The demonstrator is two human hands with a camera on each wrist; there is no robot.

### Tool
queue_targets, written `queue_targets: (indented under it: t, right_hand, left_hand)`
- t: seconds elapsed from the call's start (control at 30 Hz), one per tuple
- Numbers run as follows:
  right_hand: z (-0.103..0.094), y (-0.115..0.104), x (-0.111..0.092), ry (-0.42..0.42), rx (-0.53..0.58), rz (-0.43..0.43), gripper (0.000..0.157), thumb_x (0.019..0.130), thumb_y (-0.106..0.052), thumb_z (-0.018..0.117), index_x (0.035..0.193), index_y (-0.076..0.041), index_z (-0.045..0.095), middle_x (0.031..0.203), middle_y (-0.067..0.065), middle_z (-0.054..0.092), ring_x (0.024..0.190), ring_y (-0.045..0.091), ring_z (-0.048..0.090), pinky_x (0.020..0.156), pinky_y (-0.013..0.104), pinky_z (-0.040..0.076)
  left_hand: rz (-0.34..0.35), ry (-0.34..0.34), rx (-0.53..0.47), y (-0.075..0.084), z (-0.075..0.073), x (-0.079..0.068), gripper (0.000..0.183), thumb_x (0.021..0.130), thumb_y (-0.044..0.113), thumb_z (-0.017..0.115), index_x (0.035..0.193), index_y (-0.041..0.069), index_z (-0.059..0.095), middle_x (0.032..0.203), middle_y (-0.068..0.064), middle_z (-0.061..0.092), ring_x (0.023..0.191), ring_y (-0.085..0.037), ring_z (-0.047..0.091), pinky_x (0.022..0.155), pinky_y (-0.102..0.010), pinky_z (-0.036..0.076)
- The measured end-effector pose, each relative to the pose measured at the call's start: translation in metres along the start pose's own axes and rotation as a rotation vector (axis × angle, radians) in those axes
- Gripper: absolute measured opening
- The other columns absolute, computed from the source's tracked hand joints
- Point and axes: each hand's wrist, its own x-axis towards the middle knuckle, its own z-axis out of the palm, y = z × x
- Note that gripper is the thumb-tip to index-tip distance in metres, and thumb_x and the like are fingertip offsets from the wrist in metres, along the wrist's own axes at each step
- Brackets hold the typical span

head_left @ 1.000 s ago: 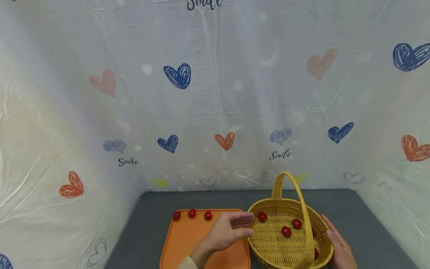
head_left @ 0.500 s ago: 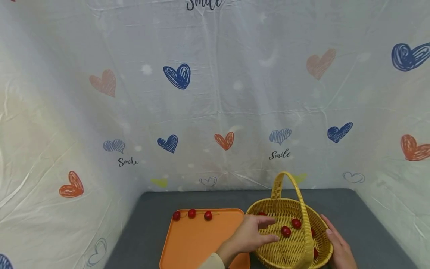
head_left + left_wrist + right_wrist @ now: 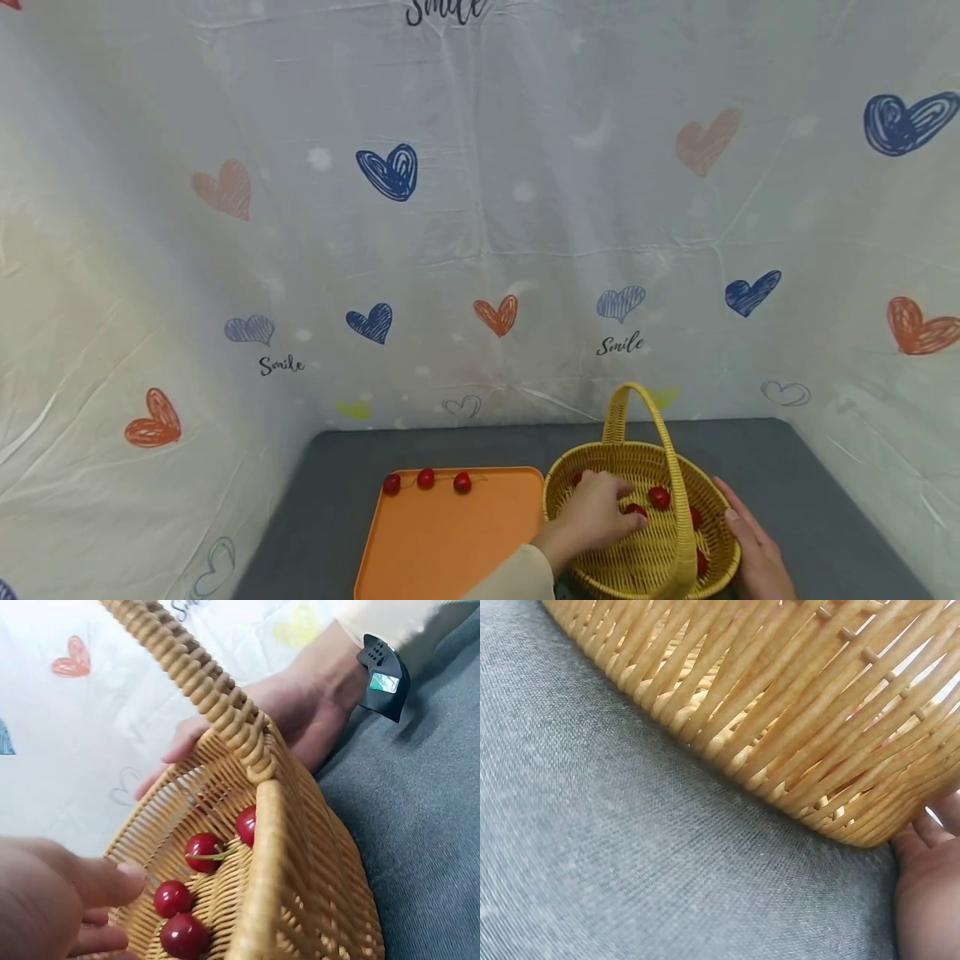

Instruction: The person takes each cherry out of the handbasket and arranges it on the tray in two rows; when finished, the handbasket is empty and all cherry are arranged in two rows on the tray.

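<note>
My left hand [image 3: 596, 512] reaches over the near-left rim into the yellow woven basket [image 3: 645, 567], thumb and fingers apart and holding nothing. Several red cherries lie in the basket; one cherry [image 3: 636, 511] is partly covered by that hand, while another cherry [image 3: 659, 498] shows just to its right. In the left wrist view, a cherry [image 3: 204, 852] with a green stem lies on the weave, and the left thumb [image 3: 112, 881] hovers near two more. My right hand [image 3: 761, 550] rests against the basket's right outer side, its fingers extended along the wall.
An orange tray [image 3: 442, 542] lies left of the basket, with three stemmed cherries in a row along its far edge, one being the cherry [image 3: 462, 483]. The basket's tall handle [image 3: 671, 467] arches over its right half. A patterned curtain hangs behind the dark grey table [image 3: 315, 533].
My left hand has moved right, from above the tray's right edge into the basket, its fingers still apart. My right hand has stayed at the basket's side. The view has shifted slightly.
</note>
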Motion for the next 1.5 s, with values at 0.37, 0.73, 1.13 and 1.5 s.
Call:
queue_targets:
  t: [0.37,0.73,1.13,1.5]
  right_hand:
    - [0.001,0.000,0.000,0.016,0.008,-0.004,0.076,0.118,-0.055,0.034,0.178,-0.019,0.005,0.182,0.026,-0.002,0.112,-0.026,0.052,0.089,0.017,0.058]
    - [0.003,-0.002,0.000,0.027,-0.001,-0.006,0.076,0.118,-0.055,0.034,0.178,-0.018,0.005,0.181,0.027,-0.002,0.112,-0.027,0.051,0.089,0.017,0.058]
    - [0.003,-0.002,-0.002,0.036,-0.002,-0.003,0.080,0.116,-0.059,0.037,0.178,-0.019,0.007,0.183,0.017,0.002,0.113,-0.028,0.050,0.091,0.014,0.056]
    - [0.001,0.000,-0.001,0.020,0.019,-0.012,0.076,0.118,-0.054,0.036,0.178,-0.018,0.006,0.184,0.004,0.011,0.111,-0.025,0.053,0.089,0.018,0.059]
  left_hand:
    - [-0.146,0.062,0.058,0.013,0.023,0.021,0.032,0.098,0.021,0.084,0.073,0.013,0.065,0.062,0.000,0.044,0.042,-0.012,0.028,0.045,-0.028,0.029]
    - [-0.081,0.082,0.290,0.012,0.032,0.025,0.060,0.096,0.018,0.081,0.056,0.018,0.037,0.048,0.007,0.026,0.039,-0.009,0.028,0.038,-0.026,0.028]
    - [0.161,0.081,0.288,0.005,0.028,0.016,0.021,0.095,0.009,0.078,0.078,0.021,0.080,0.061,0.018,0.054,0.050,0.004,0.032,0.046,-0.015,0.029]
    - [0.381,0.082,0.184,0.004,0.006,-0.015,0.025,0.098,0.010,0.080,0.121,0.018,0.086,0.108,0.015,0.082,0.082,0.018,0.065,0.067,-0.002,0.048]
